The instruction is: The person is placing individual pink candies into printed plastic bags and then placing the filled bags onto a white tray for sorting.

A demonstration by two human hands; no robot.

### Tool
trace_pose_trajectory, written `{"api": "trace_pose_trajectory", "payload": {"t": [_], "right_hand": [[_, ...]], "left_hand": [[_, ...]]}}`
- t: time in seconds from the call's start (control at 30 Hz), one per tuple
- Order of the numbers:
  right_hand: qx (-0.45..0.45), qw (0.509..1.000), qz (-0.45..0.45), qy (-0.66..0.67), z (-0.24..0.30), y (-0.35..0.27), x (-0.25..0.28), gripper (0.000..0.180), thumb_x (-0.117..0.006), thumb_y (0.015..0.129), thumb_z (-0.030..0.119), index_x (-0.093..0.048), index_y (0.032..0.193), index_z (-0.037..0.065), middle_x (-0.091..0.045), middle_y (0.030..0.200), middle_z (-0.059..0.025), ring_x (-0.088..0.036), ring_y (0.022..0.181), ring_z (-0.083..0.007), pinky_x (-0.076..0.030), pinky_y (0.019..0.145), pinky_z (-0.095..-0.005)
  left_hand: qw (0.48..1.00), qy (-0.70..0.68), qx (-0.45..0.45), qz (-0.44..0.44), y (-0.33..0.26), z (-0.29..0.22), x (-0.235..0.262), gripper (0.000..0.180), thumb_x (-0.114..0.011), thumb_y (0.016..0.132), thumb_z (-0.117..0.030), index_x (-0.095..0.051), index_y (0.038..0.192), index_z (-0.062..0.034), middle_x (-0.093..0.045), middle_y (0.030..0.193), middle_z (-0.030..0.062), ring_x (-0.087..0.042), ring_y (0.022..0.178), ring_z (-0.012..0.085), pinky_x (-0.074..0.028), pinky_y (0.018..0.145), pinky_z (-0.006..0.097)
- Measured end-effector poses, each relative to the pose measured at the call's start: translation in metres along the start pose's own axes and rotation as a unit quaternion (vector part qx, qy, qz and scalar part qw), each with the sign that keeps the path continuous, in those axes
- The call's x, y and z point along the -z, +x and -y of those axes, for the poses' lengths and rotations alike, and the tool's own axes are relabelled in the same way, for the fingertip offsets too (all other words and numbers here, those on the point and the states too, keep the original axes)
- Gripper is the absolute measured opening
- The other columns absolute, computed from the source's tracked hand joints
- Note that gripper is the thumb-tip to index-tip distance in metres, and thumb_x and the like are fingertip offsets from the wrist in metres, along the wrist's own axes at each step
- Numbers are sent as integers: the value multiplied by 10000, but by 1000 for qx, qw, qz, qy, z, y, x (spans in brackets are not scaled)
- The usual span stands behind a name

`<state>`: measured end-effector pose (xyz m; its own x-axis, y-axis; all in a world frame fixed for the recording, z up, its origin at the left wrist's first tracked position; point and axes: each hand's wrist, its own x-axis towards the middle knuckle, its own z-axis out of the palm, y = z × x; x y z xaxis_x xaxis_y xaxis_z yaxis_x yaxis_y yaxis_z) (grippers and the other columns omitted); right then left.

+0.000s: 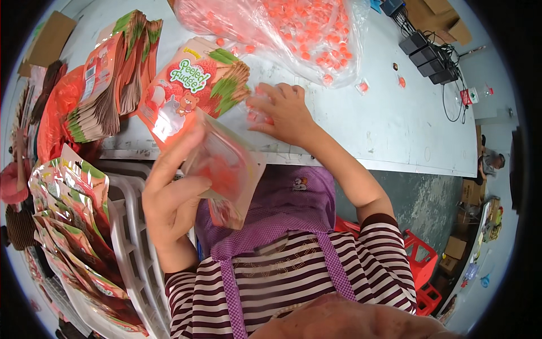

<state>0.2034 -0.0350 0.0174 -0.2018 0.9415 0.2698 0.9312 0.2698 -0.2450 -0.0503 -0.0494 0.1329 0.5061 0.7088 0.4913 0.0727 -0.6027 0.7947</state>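
My left hand is closed on a pouch, thumb and fingers gripping it. The pouch is tilted over the table's front edge, and red pieces show through its clear part. My right hand is at the table, its fingers curled around several small red candies in clear wrappers. Between the hands and the table's far side lies a fanned stack of flat pink and green pouches. Beyond my right hand spreads a large clear plastic bag full of wrapped red candies.
More stacked pouches stand at the left beside a red plastic bag. Below them, a pale plastic crate holds filled pouches. Loose candies, black power adapters and cables lie to the right on the white table.
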Motion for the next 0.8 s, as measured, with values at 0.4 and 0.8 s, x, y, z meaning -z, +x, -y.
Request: {"api": "trace_pose_trajectory", "payload": {"t": [0.4,0.8], "right_hand": [[-23,995,-96,31,-16,-5,-5,144,-638,782,246,-596,828,117,-528,753,-83,-559,648,-261,-449,552,-369],[-356,645,-160,658,-25,0,49,227,-618,841,277,-611,918,64,-609,709,-16,-442,522,-33,-312,444,-194]], "left_hand": [[986,152,-72,15,39,50,-39,92,-625,722,19,-586,802,-5,-477,1291,204,-446,1210,366,-358,993,412],[974,183,-108,76,50,70,-69,154,-613,734,-1,-619,876,-61,-496,1269,162,-440,1207,352,-365,984,425]]}}
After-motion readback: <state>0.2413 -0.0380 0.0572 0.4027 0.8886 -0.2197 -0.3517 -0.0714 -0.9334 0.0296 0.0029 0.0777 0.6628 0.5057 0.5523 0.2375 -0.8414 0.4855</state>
